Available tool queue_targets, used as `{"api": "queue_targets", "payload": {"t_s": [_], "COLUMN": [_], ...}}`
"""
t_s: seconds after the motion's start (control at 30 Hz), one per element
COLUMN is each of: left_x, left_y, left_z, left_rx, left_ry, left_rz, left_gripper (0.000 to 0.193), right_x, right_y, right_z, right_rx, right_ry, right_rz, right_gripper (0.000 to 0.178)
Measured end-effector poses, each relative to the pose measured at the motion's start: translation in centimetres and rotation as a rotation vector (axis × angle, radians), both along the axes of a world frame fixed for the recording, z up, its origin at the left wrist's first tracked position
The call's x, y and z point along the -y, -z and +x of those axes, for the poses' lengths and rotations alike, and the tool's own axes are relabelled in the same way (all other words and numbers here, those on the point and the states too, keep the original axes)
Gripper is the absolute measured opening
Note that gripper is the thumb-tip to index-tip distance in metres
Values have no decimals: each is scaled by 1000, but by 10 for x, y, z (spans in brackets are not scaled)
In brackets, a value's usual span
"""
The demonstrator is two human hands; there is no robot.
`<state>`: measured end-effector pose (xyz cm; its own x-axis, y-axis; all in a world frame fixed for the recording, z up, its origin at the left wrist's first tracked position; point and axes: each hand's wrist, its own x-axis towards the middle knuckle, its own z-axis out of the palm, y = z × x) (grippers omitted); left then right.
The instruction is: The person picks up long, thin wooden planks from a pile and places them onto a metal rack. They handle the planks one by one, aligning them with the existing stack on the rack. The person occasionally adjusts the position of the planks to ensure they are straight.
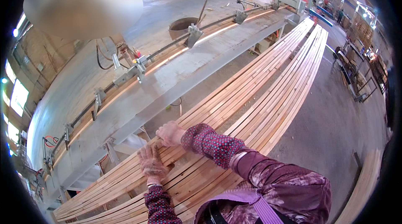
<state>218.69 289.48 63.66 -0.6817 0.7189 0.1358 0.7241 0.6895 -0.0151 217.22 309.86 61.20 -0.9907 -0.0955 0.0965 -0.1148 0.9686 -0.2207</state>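
Head view: the left hand (153, 163) lies spread on the long wooden strips (234, 94), its fingers apart and palm down. The right hand (171, 133) touches the same strips just beyond it, fingers bent over the edge — whether they clamp a strip, I cannot tell. The strips lie in two long groups with a narrow gap between, running beside a grey metal machine bed (138, 102). One pale strip (167, 61) appears to lie along the clamps on that bed's far side. As for progress, the strips are already roughly aligned lengthwise — but their ends look slightly uneven, and the gap between the groups is not closed.
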Motion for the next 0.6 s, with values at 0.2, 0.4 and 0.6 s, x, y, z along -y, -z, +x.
{"api": "queue_targets", "payload": {"t_s": [0.2, 0.4, 0.6], "left_x": [-4, -7, -8], "left_y": [0, 0, 1], "left_z": [-1, -1, -1], "left_rx": [43, 55, 59], "left_ry": [-46, -31, -44], "left_rz": [-64, -88, -97], "left_gripper": [118, 120, 120], "right_x": [0, 0, -2], "right_y": [-5, -14, -10], "right_z": [-1, 4, 0], "right_rx": [65, 121, 133], "right_ry": [10, 48, 50], "right_rz": [45, -1, 2], "right_gripper": [38, 41, 41]}}
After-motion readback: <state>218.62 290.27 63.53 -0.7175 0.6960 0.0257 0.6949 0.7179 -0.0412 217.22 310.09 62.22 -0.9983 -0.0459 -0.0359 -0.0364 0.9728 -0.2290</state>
